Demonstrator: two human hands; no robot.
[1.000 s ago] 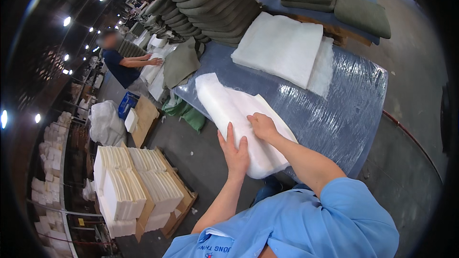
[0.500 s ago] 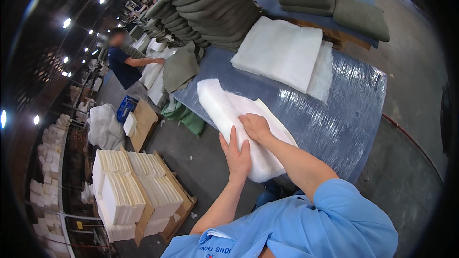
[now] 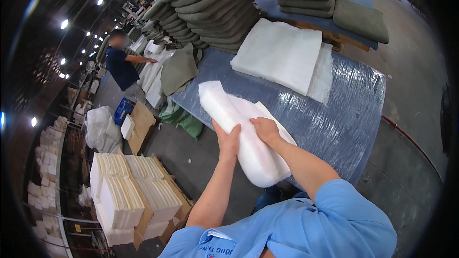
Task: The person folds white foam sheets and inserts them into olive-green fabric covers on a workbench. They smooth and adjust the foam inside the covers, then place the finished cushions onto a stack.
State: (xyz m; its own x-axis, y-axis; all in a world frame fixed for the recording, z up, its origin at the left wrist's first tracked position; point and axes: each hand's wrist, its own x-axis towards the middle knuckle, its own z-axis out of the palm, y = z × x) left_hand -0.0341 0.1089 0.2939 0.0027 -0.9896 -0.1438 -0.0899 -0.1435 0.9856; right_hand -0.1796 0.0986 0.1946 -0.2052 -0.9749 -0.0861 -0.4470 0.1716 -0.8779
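Head view, at the edge of a film-wrapped worktop (image 3: 337, 126): what do we have in hand?

"We have a white pad (image 3: 253, 155), doubled over into a long, loose roll. Its far end lies over the worktop; its near end juts past the edge, in front of a blue shirt (image 3: 296, 224)."

"How do we read the grip?"

"Left hand (image 3: 227, 142) closed on the roll's side, thumb on top, the other fingers largely hidden. Right hand (image 3: 267, 131) on the upper face, fingers curled inward; whether they pinch the material, we cannot tell."

"Which step would we call this?"

"Shaping or turning the fold, by our judgement: one hand at the flank, the other on top."

"And the next move calls for what?"

"Steady support from the left, we would say, and an even press from the right, lest the overhanging end sag or the fold spring open."

"How does the pad look?"

"Soft and fluffy, fuzzy along its borders, bright white on the rounded side, faintly pink on the upper face. Its flatter side shows a creamy edge. Well apart, we see a white stack (image 3: 279, 55) lying flat, with a grey-green stack (image 3: 217, 14) rising behind it."
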